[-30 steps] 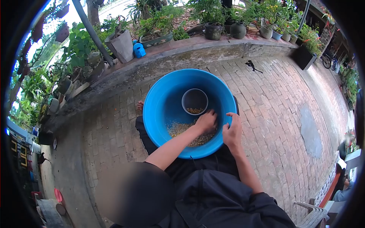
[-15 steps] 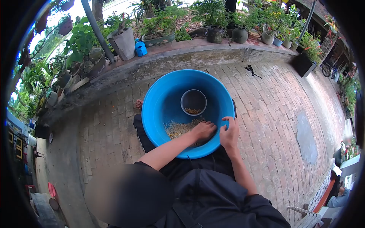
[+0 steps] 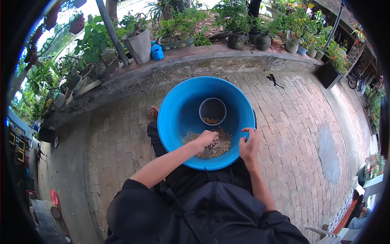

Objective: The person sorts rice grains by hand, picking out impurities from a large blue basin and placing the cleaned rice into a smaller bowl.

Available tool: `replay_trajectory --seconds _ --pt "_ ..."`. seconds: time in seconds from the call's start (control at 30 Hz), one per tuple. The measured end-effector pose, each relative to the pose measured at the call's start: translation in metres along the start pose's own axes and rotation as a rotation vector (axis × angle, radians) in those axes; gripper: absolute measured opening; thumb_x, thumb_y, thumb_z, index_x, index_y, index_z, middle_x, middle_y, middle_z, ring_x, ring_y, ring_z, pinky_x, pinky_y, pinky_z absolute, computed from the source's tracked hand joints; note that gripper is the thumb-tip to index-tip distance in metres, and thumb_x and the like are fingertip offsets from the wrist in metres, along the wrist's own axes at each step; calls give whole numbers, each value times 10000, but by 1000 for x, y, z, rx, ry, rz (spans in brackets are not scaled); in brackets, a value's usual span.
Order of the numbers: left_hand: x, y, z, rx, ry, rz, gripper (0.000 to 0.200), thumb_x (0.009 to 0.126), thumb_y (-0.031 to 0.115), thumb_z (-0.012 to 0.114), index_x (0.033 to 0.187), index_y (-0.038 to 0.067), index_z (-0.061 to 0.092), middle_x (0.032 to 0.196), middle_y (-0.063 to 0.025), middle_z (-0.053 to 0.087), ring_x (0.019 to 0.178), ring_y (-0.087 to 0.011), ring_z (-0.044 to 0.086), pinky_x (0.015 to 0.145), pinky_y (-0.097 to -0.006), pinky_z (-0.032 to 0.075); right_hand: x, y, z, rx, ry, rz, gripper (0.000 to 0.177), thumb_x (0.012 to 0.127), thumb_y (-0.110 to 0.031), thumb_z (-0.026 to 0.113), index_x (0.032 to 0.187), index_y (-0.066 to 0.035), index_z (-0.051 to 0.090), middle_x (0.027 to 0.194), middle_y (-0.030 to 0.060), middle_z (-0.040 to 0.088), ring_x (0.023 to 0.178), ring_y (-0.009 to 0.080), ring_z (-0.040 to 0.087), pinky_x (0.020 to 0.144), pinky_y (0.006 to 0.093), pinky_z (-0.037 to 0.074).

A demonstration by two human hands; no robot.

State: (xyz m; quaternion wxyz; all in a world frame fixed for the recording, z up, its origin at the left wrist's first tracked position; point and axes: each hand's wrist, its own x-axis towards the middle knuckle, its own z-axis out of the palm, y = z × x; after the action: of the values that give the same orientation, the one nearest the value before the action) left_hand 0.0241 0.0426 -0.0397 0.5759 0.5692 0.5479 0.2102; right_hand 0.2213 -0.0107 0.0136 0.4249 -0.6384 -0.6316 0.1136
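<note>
A large blue plastic tub (image 3: 170,142) rests at my lap, with a layer of loose grain (image 3: 223,148) in yellowish and brown bits across its near floor. My left hand (image 3: 208,139) is down inside the tub, its fingers bunched together over some of the grain. How much it holds is hidden. At the tub's right rim is my right hand (image 3: 249,147), thumb and forefinger curled about the edge. A small grey bowl (image 3: 212,105) stands in the far part of the tub, with a few yellow kernels (image 3: 211,120) at its bottom.
Brick paving (image 3: 280,154) surrounds me. Beyond the tub runs a low concrete ledge (image 3: 195,67) bearing potted plants and a blue watering can (image 3: 156,51). A black strap-like thing (image 3: 275,80) lies on the bricks. Another person's sleeve (image 3: 359,221) shows at the lower right.
My left hand has moved left, away from the tub's right wall, and its fingers have drawn together. More grain shows to its right. My right hand stays at the rim.
</note>
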Motion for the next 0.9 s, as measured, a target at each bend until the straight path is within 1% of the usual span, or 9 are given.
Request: replay_trajectory --seconds 0.07,0.1,0.2,0.4,0.6,0.67,0.7,0.8,0.9 --pt "-11 -1 -16 -791 -63 -380 359 1010 269 404 941 -16 610 842 -80 637 699 -160 592 575 -285 499 -1 -2 -2 -4 -8 -11 280 756 66 507 1005 -44 571 1037 215 541 915 415 560 764 468 467" --pt "-14 -3 -20 -826 -73 -364 356 1008 242 377 1087 -50 564 964 -144 639 798 -214 630 621 -287 538 -1 -2 -2 -5 -10 -13 280 756 66 507 1005 -44 571 1037 215 541 915 415 560 764 468 467" --pt "-29 -7 -27 -1069 -133 -339 378 1008 215 335 1138 -76 539 1057 -193 627 940 -273 647 731 -335 585 -1 0 -2 -13 -9 -13 274 759 67 505 1001 -43 572 1031 212 541 913 409 557 762 458 468" --pt "-48 -7 -22 -1239 -120 -284 405 1004 197 308 1213 -99 489 1162 -244 591 1086 -346 613 854 -396 584 2 -5 -3 -98 -122 91 306 776 13 571 1074 -57 557 1096 223 525 955 399 556 795 461 460" --pt "-54 -5 -21 -1325 -39 -268 374 998 185 304 1160 -85 507 1136 -240 605 1027 -340 641 847 -395 587 24 -44 -7 -683 71 -361 501 812 -204 695 1227 -6 497 1174 214 528 1073 343 538 887 494 414" --pt "-57 -1 -20 -1338 -10 -267 367 999 185 303 1145 -80 511 1126 -238 610 1014 -338 647 845 -393 587 46 -47 3 -434 -178 -248 540 814 -236 713 1254 -20 486 1184 214 565 1114 358 549 892 454 447" --pt "-57 1 -20 -1352 15 -264 361 999 185 302 1131 -75 515 1116 -236 615 1001 -335 653 844 -392 588 59 -38 18 -393 -202 -228 571 832 -301 693 1255 19 480 1089 198 629 1020 362 616 860 440 484" --pt "-58 3 -17 -1348 54 -241 357 1001 183 304 1128 -74 516 1103 -235 618 998 -334 654 841 -391 589 95 -46 41 -517 -460 -35 497 857 -343 669 1174 26 567 980 201 680 915 388 667 787 447 535" --pt "-62 5 -16 -1355 151 -249 353 1003 182 306 1127 -75 515 1111 -232 616 1001 -334 652 844 -391 587 115 -48 61 -569 -640 -61 418 875 -378 639 1013 16 664 914 209 697 878 388 682 762 471 553"
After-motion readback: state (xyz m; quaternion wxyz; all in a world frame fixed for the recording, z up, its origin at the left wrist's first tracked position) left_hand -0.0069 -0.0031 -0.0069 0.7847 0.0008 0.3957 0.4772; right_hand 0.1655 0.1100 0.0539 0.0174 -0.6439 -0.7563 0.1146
